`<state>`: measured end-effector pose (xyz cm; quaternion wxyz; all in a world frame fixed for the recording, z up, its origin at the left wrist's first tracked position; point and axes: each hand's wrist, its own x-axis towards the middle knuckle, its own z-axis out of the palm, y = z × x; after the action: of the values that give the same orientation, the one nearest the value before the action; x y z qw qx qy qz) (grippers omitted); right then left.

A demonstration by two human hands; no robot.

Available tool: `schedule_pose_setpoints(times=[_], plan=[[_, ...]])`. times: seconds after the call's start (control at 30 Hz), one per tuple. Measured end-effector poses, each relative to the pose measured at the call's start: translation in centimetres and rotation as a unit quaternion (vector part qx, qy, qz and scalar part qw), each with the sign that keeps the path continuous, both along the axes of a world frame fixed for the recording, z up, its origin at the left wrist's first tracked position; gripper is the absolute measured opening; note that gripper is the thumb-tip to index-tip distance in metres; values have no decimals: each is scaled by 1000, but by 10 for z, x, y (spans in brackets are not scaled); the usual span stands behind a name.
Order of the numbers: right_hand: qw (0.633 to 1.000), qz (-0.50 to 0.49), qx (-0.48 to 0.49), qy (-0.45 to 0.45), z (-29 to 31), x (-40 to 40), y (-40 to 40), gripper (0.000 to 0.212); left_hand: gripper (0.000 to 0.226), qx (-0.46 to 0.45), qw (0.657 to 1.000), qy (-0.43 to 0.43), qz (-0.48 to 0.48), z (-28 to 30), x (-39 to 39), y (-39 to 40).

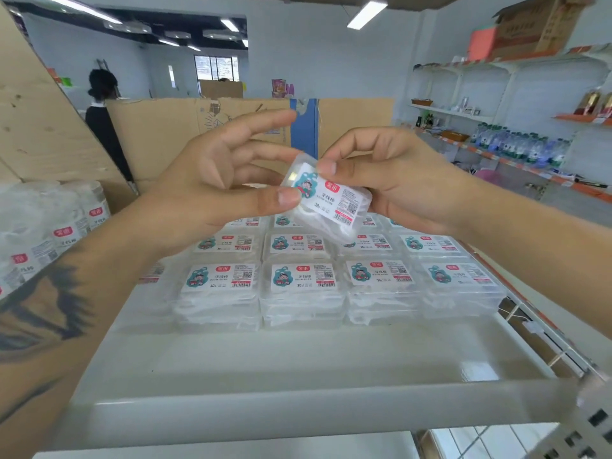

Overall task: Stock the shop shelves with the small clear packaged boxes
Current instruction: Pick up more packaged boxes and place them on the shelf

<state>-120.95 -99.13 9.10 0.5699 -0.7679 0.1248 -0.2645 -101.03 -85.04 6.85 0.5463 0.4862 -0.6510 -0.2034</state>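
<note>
A small clear box [331, 200] with a white label and a cartoon figure hangs tilted above the white shelf [265, 359]. My left hand [212, 190] pinches its left end between thumb and fingers. My right hand [394, 180] holds its right end, thumb on the top edge. Below, several stacks of the same clear boxes [303, 286] stand in rows at the back and middle of the shelf.
Round clear tubs with red labels [49, 226] stand at the left of the shelf. Cardboard sheets [185, 134] rise behind it. A person in black [102, 114] stands at the back left. Wall shelves with water bottles [520, 147] run along the right.
</note>
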Motion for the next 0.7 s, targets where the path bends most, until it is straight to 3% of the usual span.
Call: schedule_pose_setpoints(times=[0.17, 0.27, 0.47, 0.6, 0.7], plan=[[999, 1, -15, 29, 1, -4, 1, 21, 76, 9, 994, -108, 29, -2, -3, 3], [989, -21, -125, 72, 6, -9, 4, 19, 67, 6, 990, -125, 61, -5, -10, 1], [890, -52, -394, 225, 37, -26, 12, 48, 54, 0, 990, -83, 112, -10, -21, -4], [852, -66, -456, 249, 40, -31, 14, 52, 59, 3, 990, -64, 124, -15, -30, -7], [847, -92, -465, 242, 42, -42, 6, 48, 77, 29, 976, -150, 156, -19, -31, -11]])
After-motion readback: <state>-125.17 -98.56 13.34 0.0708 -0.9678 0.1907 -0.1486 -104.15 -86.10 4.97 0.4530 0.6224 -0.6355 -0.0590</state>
